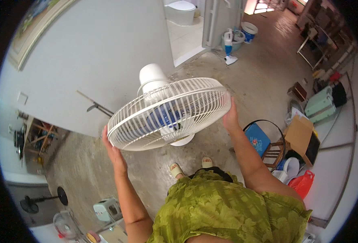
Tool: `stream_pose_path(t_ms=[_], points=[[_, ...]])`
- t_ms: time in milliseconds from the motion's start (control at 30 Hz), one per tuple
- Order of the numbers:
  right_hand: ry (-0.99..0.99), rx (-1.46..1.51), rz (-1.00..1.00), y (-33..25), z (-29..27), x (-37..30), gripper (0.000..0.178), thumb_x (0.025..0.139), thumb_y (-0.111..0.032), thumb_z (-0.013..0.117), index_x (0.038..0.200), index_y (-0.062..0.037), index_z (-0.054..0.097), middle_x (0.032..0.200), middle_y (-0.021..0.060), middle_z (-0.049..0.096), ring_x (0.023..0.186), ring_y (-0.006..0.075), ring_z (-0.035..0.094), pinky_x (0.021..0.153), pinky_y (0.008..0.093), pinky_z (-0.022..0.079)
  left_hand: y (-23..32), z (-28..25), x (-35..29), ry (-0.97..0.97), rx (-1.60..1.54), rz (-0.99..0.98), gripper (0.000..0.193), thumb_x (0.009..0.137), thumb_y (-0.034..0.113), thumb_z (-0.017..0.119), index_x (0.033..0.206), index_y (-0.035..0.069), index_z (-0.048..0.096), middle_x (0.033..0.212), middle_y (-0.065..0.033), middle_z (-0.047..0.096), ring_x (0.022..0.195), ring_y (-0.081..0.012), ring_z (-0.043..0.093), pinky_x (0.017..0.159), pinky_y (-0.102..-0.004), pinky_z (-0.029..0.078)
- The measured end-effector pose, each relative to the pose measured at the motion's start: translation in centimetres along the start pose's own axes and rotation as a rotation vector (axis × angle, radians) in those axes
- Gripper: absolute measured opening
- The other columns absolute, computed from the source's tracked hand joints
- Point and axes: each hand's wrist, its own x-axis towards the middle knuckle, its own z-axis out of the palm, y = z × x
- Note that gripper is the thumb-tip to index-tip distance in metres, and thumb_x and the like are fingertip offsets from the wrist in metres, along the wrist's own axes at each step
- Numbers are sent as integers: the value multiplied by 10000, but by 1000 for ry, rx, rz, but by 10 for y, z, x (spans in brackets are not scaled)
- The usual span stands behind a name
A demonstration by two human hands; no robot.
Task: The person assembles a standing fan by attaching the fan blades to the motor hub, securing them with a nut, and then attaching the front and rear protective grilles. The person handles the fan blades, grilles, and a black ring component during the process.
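Note:
Between my two hands is a white fan point(179, 97) with a round wire cage, blue blades inside and a white motor housing at the back. The cage is tilted, its front turned toward me. My left hand point(115, 156) is closed on the cage's left rim, with the fingertips partly behind the wire. On the opposite rim, my right hand point(230, 116) grips the cage, its fingers mostly hidden by the edge. Part of the fan's white base point(183, 140) shows below the cage, above the concrete floor.
At the right stand a blue bag point(256, 139) on a wooden stool, an open cardboard box point(301, 135) and a red plastic bag point(302, 184). A blue-and-white upright vacuum point(229, 50) stands near the doorway. A pale appliance point(107, 209) and a black-based stand point(62, 196) are at lower left.

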Motion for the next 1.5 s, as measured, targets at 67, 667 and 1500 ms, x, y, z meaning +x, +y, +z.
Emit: stream_pose_path(t_ms=[67, 667, 1500], points=[[-25, 7, -34, 4, -3, 3, 520, 1008, -362, 230, 1408, -39, 310, 1403, 93, 393, 1289, 208, 371, 1082, 336, 266, 1, 1, 1, -14, -28, 12, 908, 835, 697, 385, 1426, 23, 237, 1432, -150, 320, 1318, -266, 327, 1083, -424, 242], [204, -142, -196, 26, 5, 21, 436, 993, -394, 289, 1119, -38, 506, 1067, 70, 544, 978, 157, 511, 883, 298, 406, -9, 17, -4, 111, -10, -26, 751, 909, 636, 308, 1381, 58, 235, 1404, -118, 282, 1297, -250, 326, 1073, -428, 272], [69, 197, -74, 18, -5, 24, 413, 988, -337, 332, 1206, -37, 512, 1162, 66, 576, 1079, 178, 543, 933, 336, 427, 13, 11, -11, 49, 29, 34, 802, 918, 609, 280, 1451, 31, 121, 1496, -178, 174, 1369, -307, 226, 1112, -443, 183]])
